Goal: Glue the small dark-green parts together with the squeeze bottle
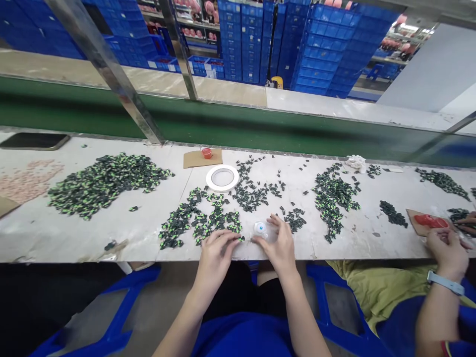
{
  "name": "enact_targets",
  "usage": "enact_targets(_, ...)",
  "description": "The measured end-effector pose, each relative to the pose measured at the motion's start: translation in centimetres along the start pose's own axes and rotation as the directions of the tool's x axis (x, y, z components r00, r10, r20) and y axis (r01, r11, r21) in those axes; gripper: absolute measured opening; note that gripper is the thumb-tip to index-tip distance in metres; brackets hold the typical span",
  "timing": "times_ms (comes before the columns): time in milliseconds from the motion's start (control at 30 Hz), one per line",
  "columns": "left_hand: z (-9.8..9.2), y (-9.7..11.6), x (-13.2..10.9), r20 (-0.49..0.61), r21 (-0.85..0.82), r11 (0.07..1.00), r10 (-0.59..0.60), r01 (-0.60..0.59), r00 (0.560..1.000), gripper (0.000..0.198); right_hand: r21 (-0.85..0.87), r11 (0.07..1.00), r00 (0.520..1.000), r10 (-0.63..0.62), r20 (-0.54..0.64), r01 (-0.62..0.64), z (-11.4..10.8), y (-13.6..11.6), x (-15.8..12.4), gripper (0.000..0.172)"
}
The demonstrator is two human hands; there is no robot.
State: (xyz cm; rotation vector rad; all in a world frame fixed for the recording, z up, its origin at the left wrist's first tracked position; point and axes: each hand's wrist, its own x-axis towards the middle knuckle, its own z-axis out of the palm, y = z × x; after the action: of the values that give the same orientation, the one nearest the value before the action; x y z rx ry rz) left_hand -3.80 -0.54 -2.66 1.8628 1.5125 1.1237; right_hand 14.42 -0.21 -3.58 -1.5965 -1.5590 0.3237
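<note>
This is a factory assembly line. A long, scuffed white surface [148, 218] runs from 9 to 3 o'clock, heaped with piles of small black-and-green plastic parts [104, 181]. Behind it, at 12 o'clock, a green conveyor belt [230, 124] passes between slanted steel frame posts [111, 74]. Beyond the belt rise tall stacks of blue plastic crates [327, 44] and shelves of pink goods [193, 20]. At 3 o'clock a co-worker's hand [446, 250] is busy at the same surface.
</note>
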Motion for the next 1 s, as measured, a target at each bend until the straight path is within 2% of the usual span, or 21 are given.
enact_targets(67,0.6,0.1,0.0,0.016,-0.045,0.998,-0.034,0.034,0.999,0.021,-0.166,0.986,0.996,-0.036,-0.083,0.021,-1.2,0.7,-0.8,0.06)
enact_targets(167,1.3,0.3,-0.1,0.04,-0.101,0.993,-0.051,0.054,0.998,0.021,-0.318,0.948,0.98,-0.09,-0.175,0.03,-2.4,1.4,-1.5,0.042)
enact_targets(267,1.4,0.6,-0.1,0.042,-0.14,0.989,-0.035,0.041,0.999,0.022,-0.331,0.943,0.981,-0.079,-0.18,0.015,-2.6,1.4,-1.5,0.03)
enact_targets(400,0.9,1.1,-0.2,0.011,-0.146,0.989,-0.003,0.004,1.0,0.019,-0.302,0.953,0.979,-0.071,-0.19,0.01,-1.9,1.2,-1.0,0.036)
enact_targets(533,0.6,2.0,-0.2,-0.035,-0.148,0.987,0.051,-0.056,0.998,0.017,-0.135,0.991,0.987,-0.018,-0.159,-0.004,-2.4,0.7,-0.6,0.032)
enact_targets(633,0.7,2.9,0.0,-0.044,-0.14,0.98,0.134,-0.139,0.99,0.015,0.074,0.994,0.995,0.08,-0.059,-0.075,-3.5,-0.6,-0.5,0.027)
enact_targets(767,1.1,4.2,0.6,-0.091,-0.103,0.957,0.264,-0.273,0.96,0.014,0.299,0.939,0.984,0.152,0.089,-0.172,-4.6,-3.3,-0.8,0.024)
enact_targets(867,1.3,4.8,1.1,-0.097,-0.013,0.945,0.325,-0.327,0.941,0.013,0.372,0.891,0.966,0.241,0.095,-0.259,-4.7,-4.7,-1.0,0.022)
enact_targets(1000,1.2,5.0,1.3,-0.08,0.015,0.939,0.344,-0.344,0.936,0.014,0.41,0.863,0.956,0.264,0.13,-0.294,-4.3,-4.9,-0.9,0.019)
